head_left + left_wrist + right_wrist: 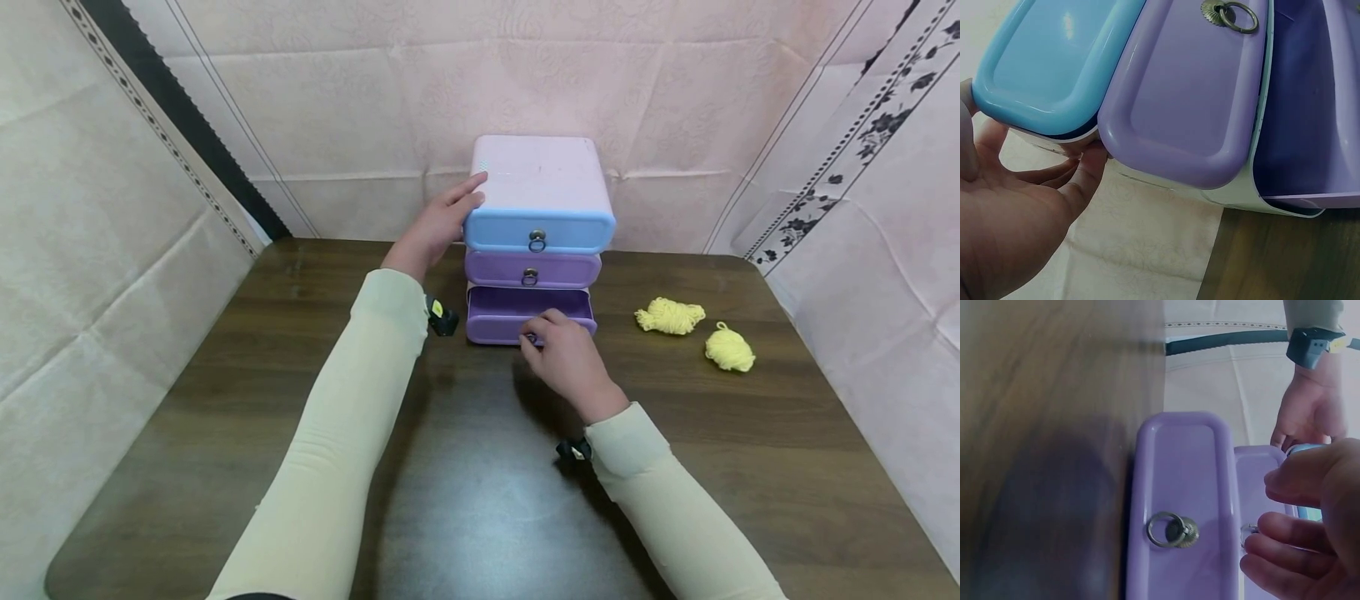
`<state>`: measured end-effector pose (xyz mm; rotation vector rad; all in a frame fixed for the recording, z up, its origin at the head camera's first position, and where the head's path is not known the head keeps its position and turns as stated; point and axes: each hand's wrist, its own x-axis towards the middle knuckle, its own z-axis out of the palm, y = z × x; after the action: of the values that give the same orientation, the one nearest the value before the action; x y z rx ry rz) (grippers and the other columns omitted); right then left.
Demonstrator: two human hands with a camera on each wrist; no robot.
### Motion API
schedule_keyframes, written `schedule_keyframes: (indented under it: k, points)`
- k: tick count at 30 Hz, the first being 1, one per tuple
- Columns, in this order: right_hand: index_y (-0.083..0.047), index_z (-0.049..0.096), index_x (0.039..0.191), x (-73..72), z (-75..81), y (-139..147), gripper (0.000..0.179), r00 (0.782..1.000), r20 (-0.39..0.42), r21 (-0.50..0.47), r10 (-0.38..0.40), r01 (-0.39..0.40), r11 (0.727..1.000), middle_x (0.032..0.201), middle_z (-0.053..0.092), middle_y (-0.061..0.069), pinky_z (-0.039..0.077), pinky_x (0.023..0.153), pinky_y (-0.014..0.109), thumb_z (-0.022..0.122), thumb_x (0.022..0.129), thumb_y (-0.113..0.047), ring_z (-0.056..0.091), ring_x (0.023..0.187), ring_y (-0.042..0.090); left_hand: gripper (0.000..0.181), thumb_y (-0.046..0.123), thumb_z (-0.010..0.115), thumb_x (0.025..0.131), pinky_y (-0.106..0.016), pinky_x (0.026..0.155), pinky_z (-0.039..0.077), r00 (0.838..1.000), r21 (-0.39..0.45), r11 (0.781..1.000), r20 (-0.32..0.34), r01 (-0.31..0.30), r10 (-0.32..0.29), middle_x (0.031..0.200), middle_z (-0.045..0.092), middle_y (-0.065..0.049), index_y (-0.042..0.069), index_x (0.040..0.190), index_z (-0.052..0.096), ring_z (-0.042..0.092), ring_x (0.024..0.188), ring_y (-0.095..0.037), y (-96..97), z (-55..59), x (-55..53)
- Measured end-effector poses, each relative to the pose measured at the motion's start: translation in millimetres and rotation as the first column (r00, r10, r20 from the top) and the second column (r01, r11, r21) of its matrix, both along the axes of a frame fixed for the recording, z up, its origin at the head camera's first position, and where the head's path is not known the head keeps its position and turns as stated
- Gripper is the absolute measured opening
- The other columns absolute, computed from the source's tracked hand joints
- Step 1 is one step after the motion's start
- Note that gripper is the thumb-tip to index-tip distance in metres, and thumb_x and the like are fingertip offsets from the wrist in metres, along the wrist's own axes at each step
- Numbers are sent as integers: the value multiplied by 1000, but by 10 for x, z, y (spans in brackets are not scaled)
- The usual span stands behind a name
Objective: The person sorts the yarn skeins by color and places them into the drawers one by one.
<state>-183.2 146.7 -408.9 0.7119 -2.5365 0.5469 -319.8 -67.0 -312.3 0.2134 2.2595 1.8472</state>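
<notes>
A small drawer cabinet (540,171) has a white body, a blue top drawer (495,229) and two purple drawers below it. The bottom purple drawer (480,327) is pulled out, its inside showing. My left hand (442,218) rests against the cabinet's left side near the top, fingers reaching over the upper edge. My right hand (566,358) is over the front of the bottom drawer. In the right wrist view its thumb and fingers are apart with nothing between them, and the drawer's metal ring pull (1172,530) hangs free beside them.
Two bundles of yellow yarn lie right of the cabinet: a longer one (670,317) and a rounder one (729,347). The brown wooden table (300,500) is bordered by pale cloth at the back and both sides. The middle purple drawer (1185,94) looks closed.
</notes>
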Motion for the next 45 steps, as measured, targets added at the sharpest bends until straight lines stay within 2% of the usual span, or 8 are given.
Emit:
schedule_keyframes:
  k: [10, 19, 23, 30, 37, 45]
  points:
    - [-8, 74, 90, -43, 57, 122, 10, 999, -24, -20, -27, 26, 999, 90, 68, 8, 56, 70, 40, 71, 86, -16, 66, 80, 22, 41, 46, 48, 99, -42, 112, 37, 1000, 4, 1000, 7, 10, -10, 158, 25, 14, 54, 139, 41, 37, 139, -16, -45, -36, 2]
    - [-6, 72, 91, -101, 176, 261, 12, 998, -8, -44, -57, 57, 997, 93, 67, 10, 55, 72, 42, 67, 89, -17, 65, 80, 25, 41, 47, 48, 99, -43, 113, 35, 1000, -5, 1000, 2, -3, 3, 158, 25, 16, 56, 138, 40, 35, 141, -16, -31, 3, -2]
    - [-7, 73, 92, -140, 210, 327, 13, 996, 2, -46, -89, 89, 995, 94, 67, 10, 55, 71, 43, 67, 89, -18, 66, 78, 26, 42, 46, 48, 100, -41, 111, 37, 1000, 15, 1000, 6, 1, -1, 158, 24, 16, 54, 140, 40, 38, 138, -16, -24, 22, -6]
    - [-6, 73, 90, -172, 244, 417, 13, 993, 13, -97, -114, 114, 989, 95, 69, 12, 55, 74, 44, 67, 89, -18, 67, 83, 28, 45, 40, 43, 102, -40, 112, 36, 999, -13, 1000, 31, 8, -8, 160, 22, 12, 46, 146, 35, 38, 139, -18, 14, 239, 220]
    - [-6, 73, 94, -212, 257, 509, 15, 985, 59, -131, -162, 168, 977, 98, 69, 13, 52, 76, 45, 68, 89, -18, 65, 86, 29, 44, 44, 46, 101, -42, 113, 35, 1000, -10, 1000, 25, -5, 6, 160, 22, 15, 51, 143, 37, 34, 141, -17, -4, 80, 30]
    - [-4, 73, 99, -263, 228, 683, 18, 978, 81, -148, -190, 200, 968, 102, 68, 15, 51, 74, 47, 66, 89, -18, 64, 85, 31, 41, 48, 47, 99, -44, 115, 32, 1000, -4, 1000, 17, -1, 1, 158, 23, 17, 56, 139, 39, 31, 143, -16, 16, 9, -2]
